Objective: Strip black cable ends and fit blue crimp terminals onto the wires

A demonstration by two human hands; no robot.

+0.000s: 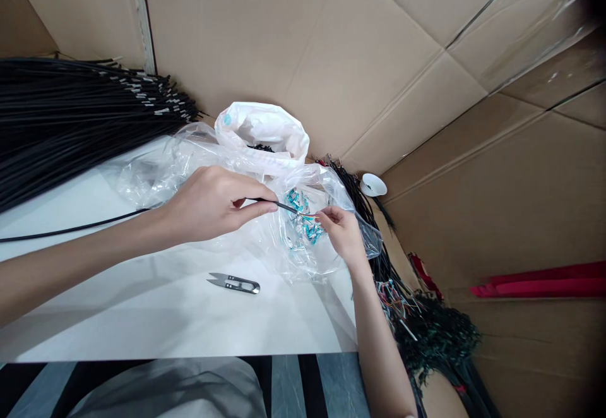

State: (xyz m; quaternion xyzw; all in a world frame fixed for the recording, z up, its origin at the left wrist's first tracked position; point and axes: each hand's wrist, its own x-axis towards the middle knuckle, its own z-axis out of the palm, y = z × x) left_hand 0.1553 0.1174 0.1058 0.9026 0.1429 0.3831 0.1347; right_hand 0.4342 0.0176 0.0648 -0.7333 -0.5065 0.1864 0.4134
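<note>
My left hand (213,202) pinches a thin black cable (71,228) near its stripped tip, and the cable trails off to the left over the white table (165,317). My right hand (341,232) pinches a small part at that cable's tip, too small to name, above a clear plastic bag (303,254) that holds several small blue connectors (303,216). The two hands meet at the cable's end over the bag.
Small thread snips (235,283) lie on the table just below my hands. A thick bundle of black cables (71,115) fills the left. A white bag (262,131) stands behind, a small white dish (374,185) and a heap of finished cables (426,323) lie right. Cardboard walls surround the table.
</note>
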